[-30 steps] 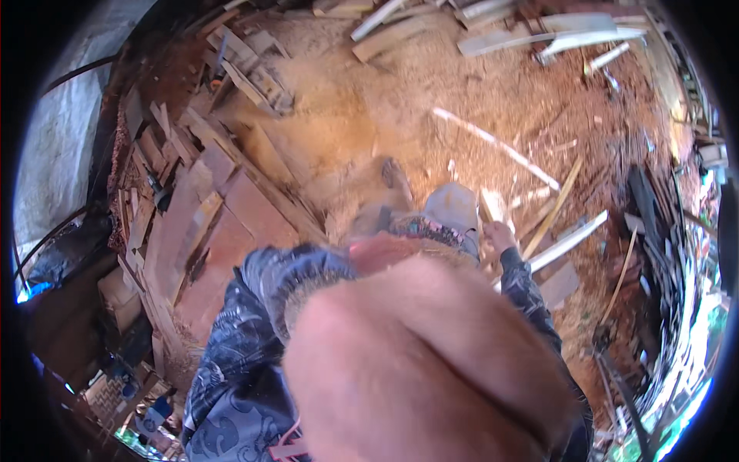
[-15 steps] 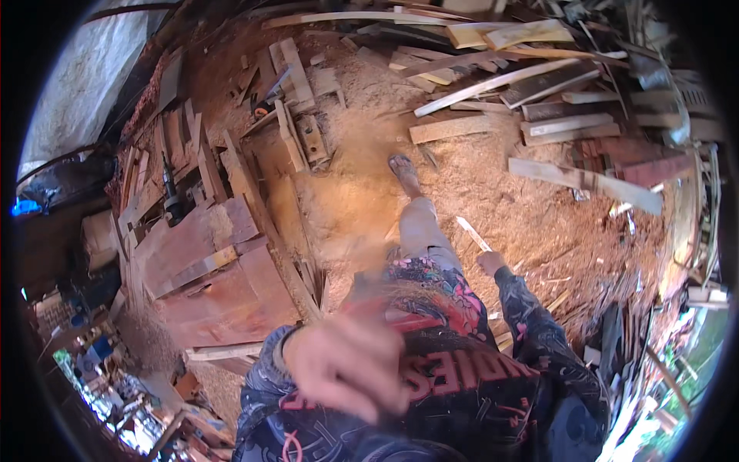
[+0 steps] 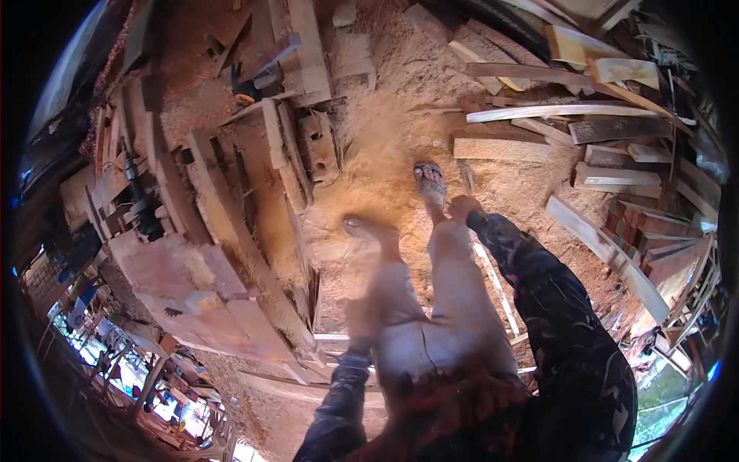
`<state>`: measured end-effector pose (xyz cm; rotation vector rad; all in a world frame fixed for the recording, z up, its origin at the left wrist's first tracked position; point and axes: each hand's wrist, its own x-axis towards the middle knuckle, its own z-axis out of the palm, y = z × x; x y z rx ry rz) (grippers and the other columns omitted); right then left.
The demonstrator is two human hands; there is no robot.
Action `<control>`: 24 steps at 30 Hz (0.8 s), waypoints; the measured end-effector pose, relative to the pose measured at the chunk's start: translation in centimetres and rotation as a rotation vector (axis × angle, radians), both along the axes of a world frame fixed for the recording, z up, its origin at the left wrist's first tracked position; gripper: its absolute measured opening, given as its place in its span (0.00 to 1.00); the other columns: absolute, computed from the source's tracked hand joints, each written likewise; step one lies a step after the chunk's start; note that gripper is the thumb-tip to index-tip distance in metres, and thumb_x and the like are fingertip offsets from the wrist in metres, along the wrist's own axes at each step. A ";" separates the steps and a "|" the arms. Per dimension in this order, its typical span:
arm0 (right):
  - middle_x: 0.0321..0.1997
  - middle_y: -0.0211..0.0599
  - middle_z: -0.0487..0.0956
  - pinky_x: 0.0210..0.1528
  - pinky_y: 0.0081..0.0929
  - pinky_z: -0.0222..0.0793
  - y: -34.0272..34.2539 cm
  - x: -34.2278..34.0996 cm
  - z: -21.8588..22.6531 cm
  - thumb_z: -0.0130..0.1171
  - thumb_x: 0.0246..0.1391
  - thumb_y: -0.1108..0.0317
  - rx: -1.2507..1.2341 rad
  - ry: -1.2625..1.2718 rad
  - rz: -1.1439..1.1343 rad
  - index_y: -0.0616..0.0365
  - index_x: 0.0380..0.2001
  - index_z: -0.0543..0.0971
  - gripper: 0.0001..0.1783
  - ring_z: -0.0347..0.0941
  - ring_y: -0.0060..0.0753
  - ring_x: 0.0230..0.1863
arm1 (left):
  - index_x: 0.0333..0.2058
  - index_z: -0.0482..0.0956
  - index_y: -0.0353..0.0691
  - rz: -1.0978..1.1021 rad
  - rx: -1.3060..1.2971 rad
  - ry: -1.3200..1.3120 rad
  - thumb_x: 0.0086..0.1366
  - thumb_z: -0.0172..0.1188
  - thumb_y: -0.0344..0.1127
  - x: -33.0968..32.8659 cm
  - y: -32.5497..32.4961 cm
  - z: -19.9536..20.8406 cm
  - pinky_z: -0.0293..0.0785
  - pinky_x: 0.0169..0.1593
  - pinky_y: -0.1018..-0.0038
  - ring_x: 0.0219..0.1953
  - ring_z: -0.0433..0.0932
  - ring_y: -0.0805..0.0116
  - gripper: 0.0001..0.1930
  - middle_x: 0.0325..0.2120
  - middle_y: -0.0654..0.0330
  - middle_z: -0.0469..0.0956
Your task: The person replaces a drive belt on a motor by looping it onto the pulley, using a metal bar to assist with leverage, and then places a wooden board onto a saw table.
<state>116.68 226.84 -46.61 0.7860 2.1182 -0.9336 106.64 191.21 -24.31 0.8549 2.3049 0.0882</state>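
"Looking left first, what lies out past your left hand?"

"Farthest to that side of it, a dark power tool (image 3: 141, 204) with a long, narrow front end. Nearer in come flat reddish boards (image 3: 204, 289), then a long plank (image 3: 239, 250) slanting down towards my hand. Well ahead of the hand lies a wooden block (image 3: 323, 150) with two holes in it."

"And the hand itself?"

"My left hand (image 3: 360, 317) is beside the left leg of my pale trousers (image 3: 396, 296). It's blurred, so I can't tell if it's spread or closed."

"Your right one?"

"My right hand (image 3: 464, 206) is low, near my sandalled foot (image 3: 429, 179). Whether its fingers are round anything, I can't tell. A thin sliver of wood (image 3: 467, 177) is just ahead of it."

"What's on from there?"

"On the near side of that hand, a narrow whitish strip (image 3: 496, 287); ahead and slightly right, a thick board (image 3: 504, 148); farther right, a long pale plank (image 3: 608, 258), then a stack of short reddish pieces (image 3: 650, 231)."
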 end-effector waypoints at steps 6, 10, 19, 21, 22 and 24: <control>0.42 0.45 0.79 0.44 0.45 0.71 -7.6 -18.0 -14.6 0.46 0.53 0.60 -0.103 0.370 -0.120 0.53 0.41 0.77 0.16 0.75 0.54 0.41 | 0.42 0.75 0.40 0.265 -0.205 -0.214 0.58 0.56 0.43 4.1 -0.1 -8.3 0.68 0.46 0.51 0.42 0.71 0.43 0.17 0.42 0.45 0.72; 0.40 0.46 0.80 0.48 0.46 0.70 -5.9 -26.3 -22.1 0.46 0.54 0.58 0.020 0.423 0.255 0.53 0.43 0.77 0.18 0.75 0.57 0.42 | 0.37 0.75 0.40 0.323 -0.172 -0.316 0.57 0.57 0.41 6.3 1.7 -10.3 0.68 0.44 0.52 0.41 0.70 0.44 0.13 0.42 0.45 0.72; 0.31 0.46 0.79 0.41 0.41 0.71 -5.1 -17.0 -24.8 0.57 0.45 0.62 0.397 0.379 -0.331 0.53 0.28 0.78 0.09 0.75 0.52 0.37 | 0.36 0.76 0.44 0.353 -0.138 -0.391 0.53 0.59 0.37 4.7 -0.3 -11.5 0.68 0.43 0.51 0.41 0.70 0.43 0.11 0.41 0.47 0.72; 0.30 0.45 0.79 0.40 0.40 0.72 -5.4 -13.8 -24.7 0.58 0.44 0.63 0.512 0.575 -0.486 0.53 0.25 0.78 0.06 0.76 0.51 0.35 | 0.36 0.76 0.45 0.301 -0.262 -0.407 0.53 0.59 0.38 3.9 -1.1 -11.3 0.68 0.43 0.51 0.41 0.70 0.43 0.11 0.40 0.47 0.72; 0.30 0.44 0.79 0.39 0.41 0.72 -5.6 -13.3 -24.2 0.58 0.44 0.65 0.472 0.407 -0.394 0.52 0.26 0.78 0.06 0.76 0.51 0.35 | 0.36 0.76 0.45 0.289 -0.316 -0.413 0.53 0.59 0.38 3.9 -2.3 -11.6 0.68 0.42 0.51 0.40 0.70 0.43 0.12 0.39 0.47 0.72; 0.31 0.44 0.79 0.39 0.41 0.72 -4.7 -11.8 -23.8 0.58 0.44 0.66 0.450 0.229 -0.296 0.52 0.27 0.78 0.05 0.76 0.50 0.36 | 0.36 0.76 0.44 0.236 -0.264 -0.382 0.53 0.59 0.38 3.2 -3.2 -11.9 0.67 0.41 0.51 0.38 0.70 0.43 0.12 0.36 0.47 0.71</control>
